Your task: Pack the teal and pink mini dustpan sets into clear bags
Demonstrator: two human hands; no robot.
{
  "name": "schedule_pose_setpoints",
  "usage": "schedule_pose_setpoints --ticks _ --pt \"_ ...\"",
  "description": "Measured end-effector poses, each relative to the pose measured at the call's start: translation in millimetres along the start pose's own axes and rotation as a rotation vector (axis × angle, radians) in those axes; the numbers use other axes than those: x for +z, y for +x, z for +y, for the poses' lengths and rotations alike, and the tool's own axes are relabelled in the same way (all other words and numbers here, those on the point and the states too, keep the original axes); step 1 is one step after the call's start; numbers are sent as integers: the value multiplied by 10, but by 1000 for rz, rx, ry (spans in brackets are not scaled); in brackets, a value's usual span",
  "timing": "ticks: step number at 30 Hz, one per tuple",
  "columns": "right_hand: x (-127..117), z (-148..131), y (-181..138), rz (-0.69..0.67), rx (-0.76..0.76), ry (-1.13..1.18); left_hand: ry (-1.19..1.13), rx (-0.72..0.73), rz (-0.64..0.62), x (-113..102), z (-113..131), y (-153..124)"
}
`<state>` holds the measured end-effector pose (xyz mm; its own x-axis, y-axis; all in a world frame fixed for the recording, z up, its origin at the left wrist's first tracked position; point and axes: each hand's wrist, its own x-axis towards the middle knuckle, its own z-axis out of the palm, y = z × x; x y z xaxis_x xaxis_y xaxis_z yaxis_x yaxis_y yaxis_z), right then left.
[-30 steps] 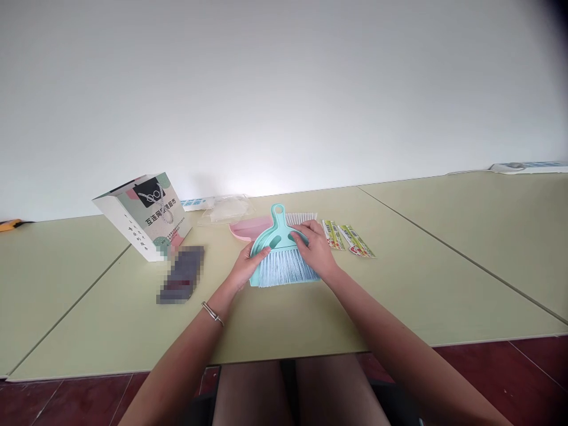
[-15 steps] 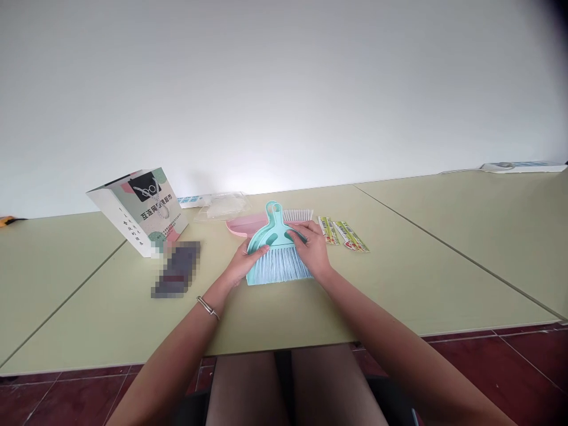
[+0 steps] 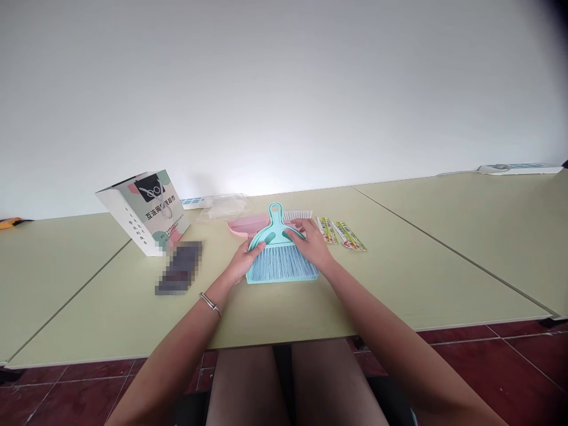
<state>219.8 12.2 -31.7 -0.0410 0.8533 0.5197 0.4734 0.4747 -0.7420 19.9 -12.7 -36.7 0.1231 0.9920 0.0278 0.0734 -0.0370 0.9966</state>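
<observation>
A small teal dustpan (image 3: pixel 276 220) lies flat on the pale green table (image 3: pixel 399 278), its ring handle pointing away from me. A light blue brush (image 3: pixel 281 262) is nested in it, bristles fanned toward me. My left hand (image 3: pixel 243 261) grips the pan's left edge, thumb on top. My right hand (image 3: pixel 311 244) rests over the brush head on the right, fingers curled on it. Behind them lies a pink dustpan (image 3: pixel 247 225) with a white-bristled brush (image 3: pixel 298 214).
A printed paper bag (image 3: pixel 144 212) lies on its side at the left, with a blurred dark flat object (image 3: pixel 179 267) in front of it. Clear plastic wrapping (image 3: pixel 222 207) is at the back. Two snack sachets (image 3: pixel 341 233) lie right of my hand. A dark red floor shows below.
The teal pan with its brush has turned slightly, so it now lies squarer to me. Both hands stayed on it, and the view shifted a little.
</observation>
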Motion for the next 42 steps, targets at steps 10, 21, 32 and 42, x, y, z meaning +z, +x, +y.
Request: schedule_pose_setpoints --ticks 10,21,32,42 --pt "-78 17 27 -361 223 291 208 -4 -29 -30 107 -25" --pt "134 -88 -61 -398 170 266 313 53 -74 -80 228 -8" --pt "292 -130 -174 -480 68 226 371 12 -88 -109 275 -44" --pt "300 -149 -177 -482 93 219 295 -49 -43 -95 241 -47"
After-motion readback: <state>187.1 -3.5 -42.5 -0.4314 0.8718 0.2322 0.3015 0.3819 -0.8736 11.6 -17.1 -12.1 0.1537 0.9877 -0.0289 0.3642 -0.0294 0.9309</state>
